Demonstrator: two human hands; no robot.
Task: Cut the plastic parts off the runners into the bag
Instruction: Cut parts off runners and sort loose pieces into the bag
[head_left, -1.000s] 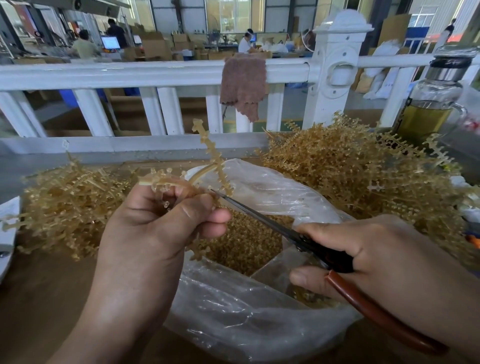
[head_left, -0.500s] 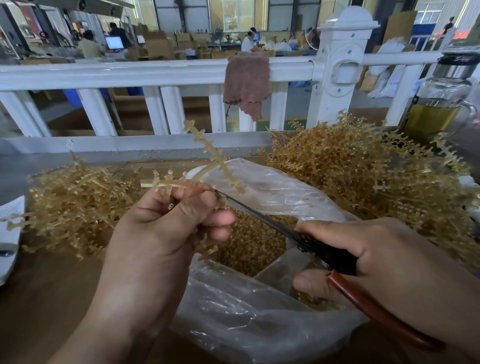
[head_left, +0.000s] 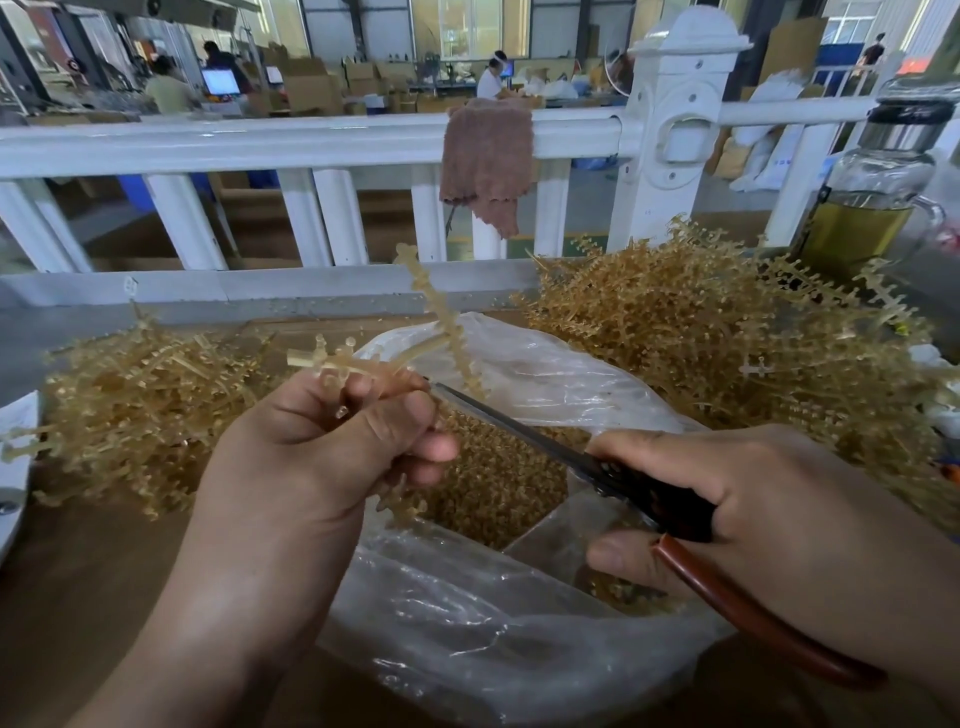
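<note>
Gripping a branched tan runner (head_left: 441, 312) in the left hand (head_left: 322, 457) above the open clear bag (head_left: 519, 649), squeezing red-handled scissors (head_left: 519, 421) in the right hand (head_left: 753, 519) and aiming the blades just beside the left hand; probably best snipping flush against each part, directly over the bag.

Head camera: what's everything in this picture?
held runner: one, amber, above the bag
scissors: one pair, steel blades, reddish-brown handle, tip beside the held runner
bag: one, clear, centre, open
cut parts: many, amber, inside the bag
runner piles: two, amber, left and right of the bag
cloth: one, brownish, draped over the railing
railing: one, white, behind the piles
bottle: one, glass, yellow liquid, far right
left hand: grips the held runner
right hand: grips the scissors
</note>
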